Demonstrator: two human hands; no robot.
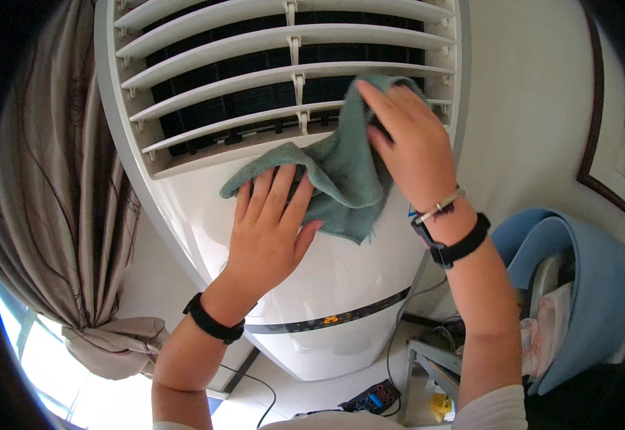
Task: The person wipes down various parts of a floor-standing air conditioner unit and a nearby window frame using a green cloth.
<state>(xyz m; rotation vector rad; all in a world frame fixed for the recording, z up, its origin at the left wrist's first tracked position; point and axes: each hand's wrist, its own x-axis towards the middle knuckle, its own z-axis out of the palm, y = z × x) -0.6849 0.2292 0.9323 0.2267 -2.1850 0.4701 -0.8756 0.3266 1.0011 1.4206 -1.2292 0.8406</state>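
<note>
A green cloth (345, 166) is spread against the white front panel of a floor-standing air conditioner (345, 274), just under its louvers (226, 102). My left hand (272, 226) lies flat on the panel with its fingers apart, the fingertips on the cloth's lower left edge. Up at the right end of the lowest louvers, my right hand (412, 134) grips a bunched part of the same cloth. Some of its fingertips are hidden in the fabric. Lower down, a dark display strip (334, 317) glows with orange digits.
A tied grey-brown curtain (70, 188) hangs at the left beside a bright window. To the right are a rolled blue mat (603, 279), a grey metal-framed stand (431, 360) and a framed picture (608, 177). Cables and a power strip (371, 398) lie on the floor.
</note>
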